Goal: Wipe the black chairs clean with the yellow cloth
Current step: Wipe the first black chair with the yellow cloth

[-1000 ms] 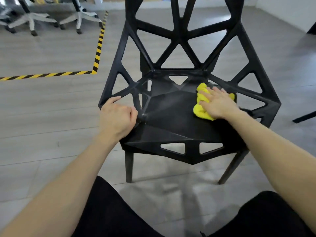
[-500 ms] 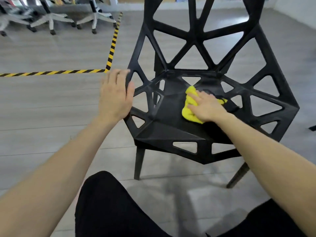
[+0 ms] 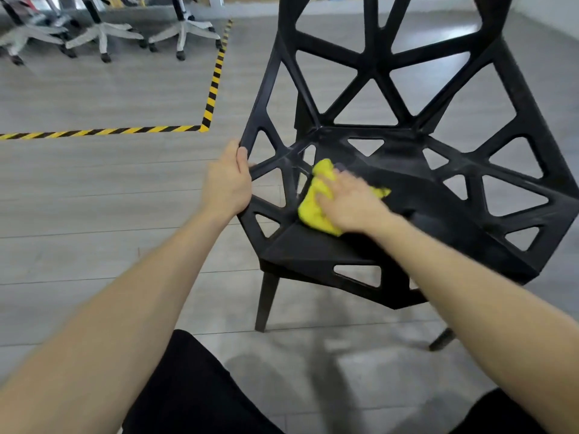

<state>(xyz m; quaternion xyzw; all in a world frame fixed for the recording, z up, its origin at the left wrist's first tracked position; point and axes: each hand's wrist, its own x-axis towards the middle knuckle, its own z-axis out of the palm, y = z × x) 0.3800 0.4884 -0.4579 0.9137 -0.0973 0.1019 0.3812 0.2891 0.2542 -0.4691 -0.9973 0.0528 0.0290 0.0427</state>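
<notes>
A black chair (image 3: 407, 158) with a frame of triangular openings stands in front of me, its seat facing me. A crumpled yellow cloth (image 3: 315, 200) lies on the left part of the seat. My right hand (image 3: 351, 202) lies flat on the cloth with fingers spread, pressing it against the seat; the hand is blurred. My left hand (image 3: 228, 183) grips the left side rail of the chair, thumb curled over its edge.
Yellow-and-black hazard tape (image 3: 210, 98) marks a corner on the grey plank floor to the left. Several white office-chair bases on castors (image 3: 185, 29) stand at the back left. My dark-clothed knees (image 3: 194, 389) fill the bottom edge.
My right hand has slid the cloth from the right of the seat to its left. My left hand moved from the seat's front corner up to the side rail and took hold.
</notes>
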